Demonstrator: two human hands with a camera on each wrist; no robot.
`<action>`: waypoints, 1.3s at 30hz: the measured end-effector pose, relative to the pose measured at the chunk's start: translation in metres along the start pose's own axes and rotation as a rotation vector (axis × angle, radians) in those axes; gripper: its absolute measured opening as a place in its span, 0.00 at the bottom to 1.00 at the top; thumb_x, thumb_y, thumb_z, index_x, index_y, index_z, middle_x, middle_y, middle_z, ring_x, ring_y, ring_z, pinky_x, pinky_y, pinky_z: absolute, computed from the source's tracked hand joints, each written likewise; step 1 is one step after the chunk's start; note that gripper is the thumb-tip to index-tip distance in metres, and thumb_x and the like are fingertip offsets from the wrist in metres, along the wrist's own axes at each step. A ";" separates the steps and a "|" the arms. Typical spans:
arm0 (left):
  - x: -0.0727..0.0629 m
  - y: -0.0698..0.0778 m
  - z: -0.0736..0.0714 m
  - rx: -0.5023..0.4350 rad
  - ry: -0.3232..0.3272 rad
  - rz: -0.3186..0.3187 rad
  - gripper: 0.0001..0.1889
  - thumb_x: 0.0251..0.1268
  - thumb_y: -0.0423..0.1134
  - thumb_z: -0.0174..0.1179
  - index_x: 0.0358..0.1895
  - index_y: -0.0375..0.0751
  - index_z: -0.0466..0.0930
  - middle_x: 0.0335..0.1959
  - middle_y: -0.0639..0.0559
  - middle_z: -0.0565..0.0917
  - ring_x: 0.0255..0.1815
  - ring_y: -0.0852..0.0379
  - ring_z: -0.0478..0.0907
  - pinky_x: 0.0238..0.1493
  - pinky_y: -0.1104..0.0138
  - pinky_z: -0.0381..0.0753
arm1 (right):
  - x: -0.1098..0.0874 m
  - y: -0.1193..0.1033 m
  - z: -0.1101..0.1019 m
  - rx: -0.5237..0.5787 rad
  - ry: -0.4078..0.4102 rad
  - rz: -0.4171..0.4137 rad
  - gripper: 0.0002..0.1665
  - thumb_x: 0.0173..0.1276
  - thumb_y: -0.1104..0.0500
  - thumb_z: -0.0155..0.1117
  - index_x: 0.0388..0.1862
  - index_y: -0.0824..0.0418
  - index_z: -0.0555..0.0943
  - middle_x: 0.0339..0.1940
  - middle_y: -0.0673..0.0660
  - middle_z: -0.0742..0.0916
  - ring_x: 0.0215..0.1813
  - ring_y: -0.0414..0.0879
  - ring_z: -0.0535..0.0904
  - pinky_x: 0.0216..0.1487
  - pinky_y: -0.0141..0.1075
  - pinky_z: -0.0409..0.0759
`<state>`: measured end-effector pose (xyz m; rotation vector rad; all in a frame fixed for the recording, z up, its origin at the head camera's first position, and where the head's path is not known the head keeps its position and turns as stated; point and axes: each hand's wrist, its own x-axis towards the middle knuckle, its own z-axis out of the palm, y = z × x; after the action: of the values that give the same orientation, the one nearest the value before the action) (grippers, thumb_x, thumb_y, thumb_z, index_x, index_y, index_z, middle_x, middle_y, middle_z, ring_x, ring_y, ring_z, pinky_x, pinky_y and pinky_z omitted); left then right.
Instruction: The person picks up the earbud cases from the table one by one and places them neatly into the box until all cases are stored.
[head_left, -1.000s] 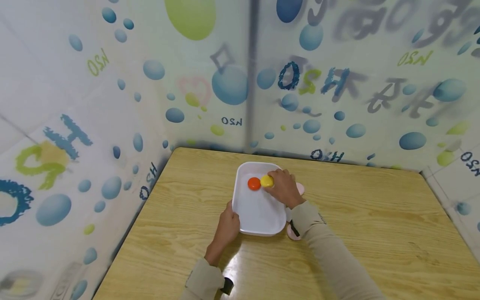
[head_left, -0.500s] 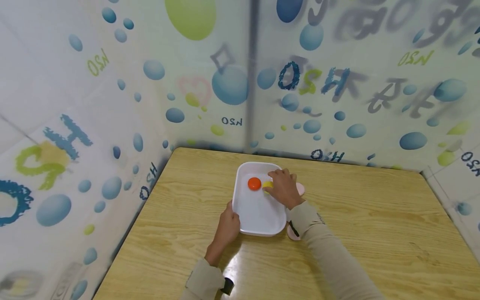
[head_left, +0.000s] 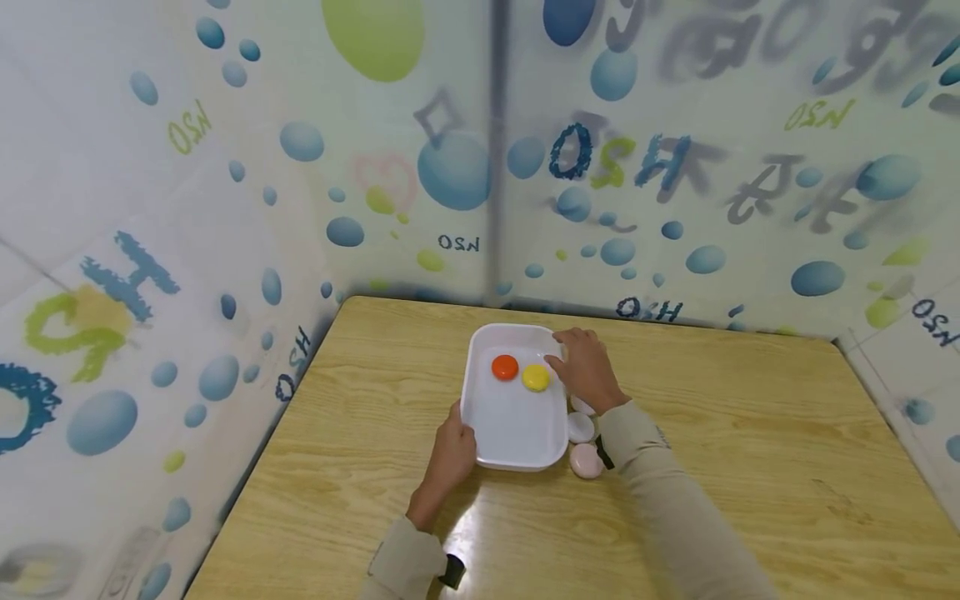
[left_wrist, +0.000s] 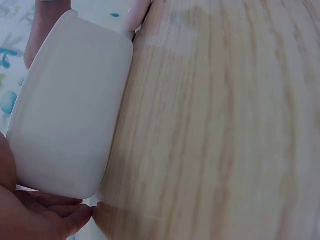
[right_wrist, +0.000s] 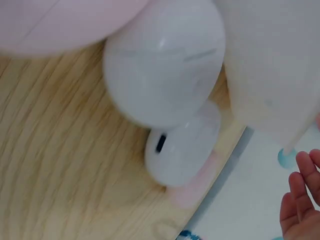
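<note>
A white rectangular tray [head_left: 517, 429] stands on the table, holding a glossy round red piece [head_left: 505, 367] and a similar yellow piece [head_left: 536, 377] side by side. My left hand [head_left: 452, 454] grips its near left side, thumb at the rim and fingers around the corner in the left wrist view. My right hand [head_left: 589, 368] hovers over the tray's right rim, holding nothing, its fingers loosely bent. Below that hand, along the tray's outer right side, lie rounded white pieces [right_wrist: 162, 65] and a pink piece [head_left: 586, 460]. One white piece [right_wrist: 182, 145] bears a small black slot.
The wooden table [head_left: 735, 450] extends on both sides of the tray. Its back edge meets a wall [head_left: 495, 167] printed with bubbles and letters. Another pink piece [right_wrist: 192, 187] lies beyond the white ones in the right wrist view.
My right hand has let go of the yellow piece, leaving it beside the red one, and has drawn back to the right. My left hand keeps its grip on the tray.
</note>
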<state>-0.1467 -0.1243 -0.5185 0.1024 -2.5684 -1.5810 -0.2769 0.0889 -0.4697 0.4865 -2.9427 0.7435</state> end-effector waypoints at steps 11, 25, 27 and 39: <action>0.001 -0.001 0.000 0.020 0.007 -0.003 0.26 0.65 0.23 0.39 0.68 0.17 0.60 0.60 0.18 0.72 0.63 0.29 0.72 0.64 0.43 0.73 | -0.019 0.042 -0.014 0.111 -0.037 0.036 0.29 0.70 0.56 0.64 0.65 0.70 0.74 0.60 0.69 0.80 0.63 0.64 0.73 0.63 0.58 0.74; -0.001 0.001 0.000 0.016 0.011 0.008 0.26 0.65 0.22 0.40 0.68 0.18 0.61 0.60 0.19 0.73 0.63 0.29 0.72 0.64 0.42 0.73 | -0.027 0.079 -0.014 0.179 -0.201 0.047 0.30 0.66 0.68 0.60 0.67 0.75 0.70 0.67 0.74 0.74 0.69 0.70 0.68 0.67 0.61 0.69; -0.001 0.002 0.000 0.013 0.016 0.011 0.26 0.64 0.21 0.40 0.67 0.17 0.61 0.59 0.19 0.73 0.63 0.29 0.72 0.63 0.42 0.73 | -0.026 0.081 -0.011 0.196 -0.217 0.028 0.31 0.65 0.70 0.61 0.67 0.75 0.70 0.67 0.74 0.74 0.69 0.69 0.68 0.68 0.61 0.69; 0.000 0.001 0.001 -0.007 0.003 -0.008 0.26 0.65 0.22 0.39 0.68 0.17 0.60 0.61 0.19 0.72 0.64 0.29 0.71 0.66 0.43 0.72 | -0.022 0.088 -0.004 0.228 -0.255 -0.030 0.33 0.64 0.71 0.65 0.68 0.74 0.70 0.66 0.73 0.76 0.69 0.68 0.69 0.69 0.59 0.69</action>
<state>-0.1465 -0.1232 -0.5179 0.1144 -2.5633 -1.5916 -0.2838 0.1701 -0.5091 0.6889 -3.0852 1.0968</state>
